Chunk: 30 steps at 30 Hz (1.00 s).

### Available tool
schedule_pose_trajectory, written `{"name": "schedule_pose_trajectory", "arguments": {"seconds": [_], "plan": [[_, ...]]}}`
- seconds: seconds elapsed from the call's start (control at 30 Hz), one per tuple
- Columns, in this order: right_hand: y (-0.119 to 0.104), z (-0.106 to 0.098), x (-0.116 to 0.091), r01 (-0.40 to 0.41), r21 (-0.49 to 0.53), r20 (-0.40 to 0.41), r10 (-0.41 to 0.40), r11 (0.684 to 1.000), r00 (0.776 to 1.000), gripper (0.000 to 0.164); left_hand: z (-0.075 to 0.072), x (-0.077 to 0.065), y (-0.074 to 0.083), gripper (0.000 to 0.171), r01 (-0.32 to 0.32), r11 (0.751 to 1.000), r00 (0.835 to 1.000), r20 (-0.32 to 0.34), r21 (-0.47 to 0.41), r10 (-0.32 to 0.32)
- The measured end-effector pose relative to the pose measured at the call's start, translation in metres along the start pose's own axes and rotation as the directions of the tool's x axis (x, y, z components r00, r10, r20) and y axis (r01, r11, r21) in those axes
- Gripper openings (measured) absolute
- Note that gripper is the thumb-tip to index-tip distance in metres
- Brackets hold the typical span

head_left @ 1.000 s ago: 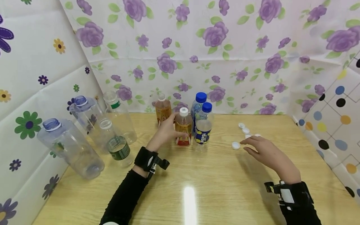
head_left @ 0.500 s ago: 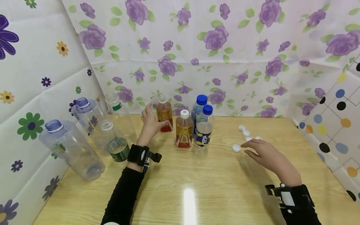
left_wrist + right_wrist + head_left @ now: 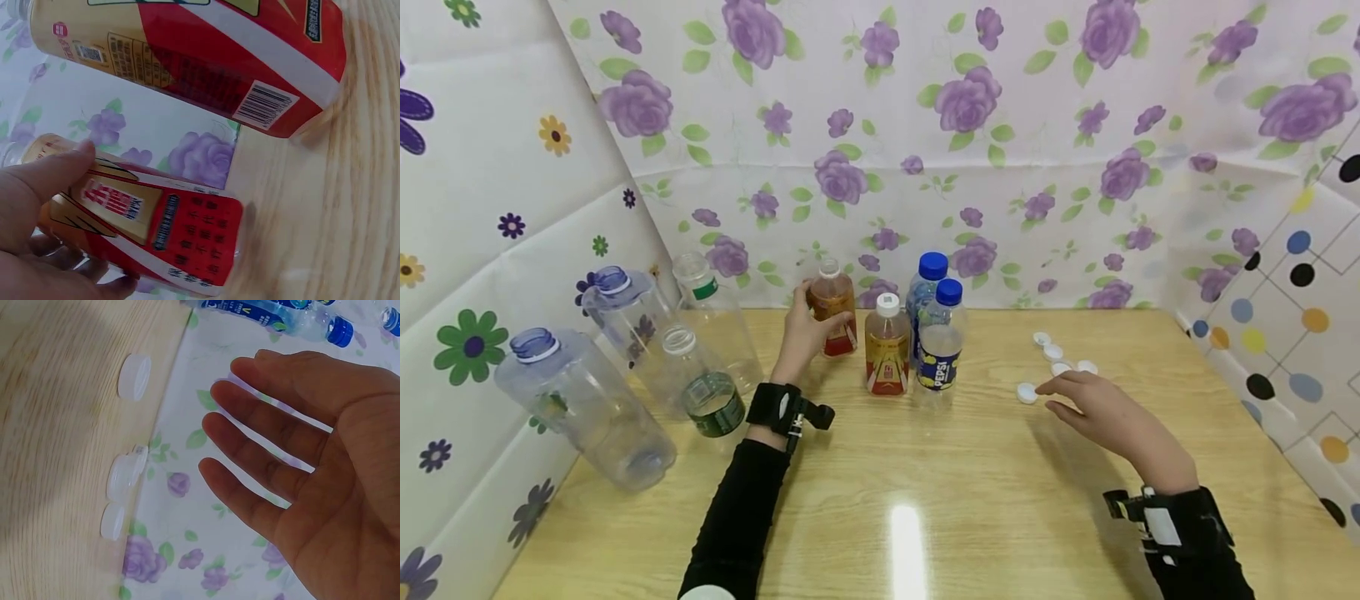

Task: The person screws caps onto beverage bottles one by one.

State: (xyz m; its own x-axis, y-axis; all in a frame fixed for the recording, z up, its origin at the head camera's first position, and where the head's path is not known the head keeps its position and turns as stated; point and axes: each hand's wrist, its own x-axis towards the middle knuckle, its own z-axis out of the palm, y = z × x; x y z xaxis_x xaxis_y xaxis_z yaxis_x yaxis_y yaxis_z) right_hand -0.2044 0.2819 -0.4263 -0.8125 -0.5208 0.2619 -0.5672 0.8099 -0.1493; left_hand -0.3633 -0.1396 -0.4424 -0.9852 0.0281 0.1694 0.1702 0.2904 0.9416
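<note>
My left hand (image 3: pixel 803 335) grips a drink bottle (image 3: pixel 833 293) with a red and gold label, thumb on one side and fingers round the other. The neck of this bottle shows no cap. In the left wrist view the drink bottle (image 3: pixel 156 219) stands close to a second, matching bottle (image 3: pixel 206 56). That second one wears a white cap (image 3: pixel 887 303). My right hand (image 3: pixel 1101 408) hovers with relaxed, apart fingers and holds nothing. Beside its fingertips lie several loose white bottle caps (image 3: pixel 1027 392) on the wooden table (image 3: pixel 985 492).
Two blue-capped bottles, a Pepsi bottle (image 3: pixel 940 358) and another blue-labelled bottle (image 3: pixel 921 292) behind it, stand right of the tea-coloured ones. On the left are large uncapped clear bottles (image 3: pixel 587 408) and a green-labelled bottle (image 3: pixel 715 404). A flowered cloth (image 3: pixel 970 175) hangs behind.
My left hand has moved left from beside the white-capped bottle, opened round the rear uncapped bottle, and now grips it. The right hand has stayed over the caps.
</note>
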Motion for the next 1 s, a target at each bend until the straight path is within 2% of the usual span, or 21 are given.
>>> {"name": "schedule_pose_trajectory", "arguments": {"seconds": [0.1, 0.2, 0.3, 0.37, 0.43, 0.47, 0.53, 0.57, 0.6, 0.67, 0.77, 0.83, 0.93, 1.0], "plan": [[0.0, 0.001, 0.001, 0.014, -0.005, -0.008, -0.014, 1.0, 1.0, 0.021, -0.004, -0.003, 0.012, 0.086, -0.053, 0.998, 0.998, -0.043, 0.016, 0.053], [-0.001, 0.001, 0.002, 0.014, -0.004, 0.003, -0.014, 1.0, 1.0, 0.021, -0.011, -0.016, 0.037, 0.084, -0.107, 0.993, 0.99, -0.089, 0.047, 0.111], [-0.001, 0.0, 0.003, 0.011, 0.0, 0.013, -0.011, 1.0, 1.0, 0.02, -0.021, -0.04, 0.073, 0.083, -0.171, 0.98, 0.975, -0.126, 0.105, 0.183], [-0.002, -0.001, 0.004, 0.013, 0.002, 0.015, -0.013, 1.0, 1.0, 0.021, -0.029, -0.059, 0.096, 0.084, -0.217, 0.968, 0.966, -0.117, 0.129, 0.232], [-0.002, -0.003, 0.004, 0.011, 0.003, 0.016, -0.011, 1.0, 1.0, 0.021, -0.035, -0.077, 0.115, 0.083, -0.265, 0.957, 0.961, -0.055, 0.115, 0.273], [-0.002, -0.004, 0.004, 0.008, 0.002, 0.017, -0.008, 1.0, 1.0, 0.021, -0.036, -0.084, 0.122, 0.081, -0.282, 0.955, 0.959, -0.005, 0.091, 0.283], [-0.002, -0.004, 0.004, 0.007, -0.002, 0.016, -0.007, 1.0, 1.0, 0.021, -0.035, -0.095, 0.132, 0.078, -0.305, 0.952, 0.946, 0.121, 0.016, 0.301], [-0.003, -0.004, 0.003, 0.007, -0.007, 0.017, -0.007, 1.0, 1.0, 0.02, -0.032, -0.099, 0.135, 0.078, -0.305, 0.952, 0.933, 0.19, -0.026, 0.304], [-0.003, -0.004, 0.003, 0.011, -0.01, 0.018, -0.011, 1.0, 1.0, 0.02, -0.027, -0.102, 0.137, 0.075, -0.291, 0.954, 0.919, 0.258, -0.066, 0.298], [-0.003, -0.003, 0.003, 0.019, -0.014, 0.021, -0.019, 1.0, 1.0, 0.019, -0.014, -0.106, 0.137, 0.075, -0.255, 0.959, 0.88, 0.382, -0.124, 0.283], [-0.002, -0.001, 0.002, 0.036, -0.013, 0.018, -0.035, 0.999, 0.999, 0.019, 0.012, -0.112, 0.133, 0.078, -0.217, 0.964, 0.803, 0.533, -0.152, 0.264], [-0.002, 0.001, 0.003, 0.048, -0.013, 0.01, -0.047, 0.999, 0.999, 0.019, 0.03, -0.116, 0.128, 0.084, -0.211, 0.964, 0.744, 0.613, -0.163, 0.267], [-0.001, 0.003, 0.003, 0.058, -0.017, 0.005, -0.057, 0.998, 0.998, 0.019, 0.053, -0.124, 0.118, 0.091, -0.237, 0.962, 0.662, 0.703, -0.133, 0.26], [-0.002, 0.005, 0.004, 0.056, -0.015, 0.009, -0.056, 0.998, 0.998, 0.018, 0.066, -0.128, 0.111, 0.092, -0.251, 0.962, 0.622, 0.743, -0.109, 0.246]]}}
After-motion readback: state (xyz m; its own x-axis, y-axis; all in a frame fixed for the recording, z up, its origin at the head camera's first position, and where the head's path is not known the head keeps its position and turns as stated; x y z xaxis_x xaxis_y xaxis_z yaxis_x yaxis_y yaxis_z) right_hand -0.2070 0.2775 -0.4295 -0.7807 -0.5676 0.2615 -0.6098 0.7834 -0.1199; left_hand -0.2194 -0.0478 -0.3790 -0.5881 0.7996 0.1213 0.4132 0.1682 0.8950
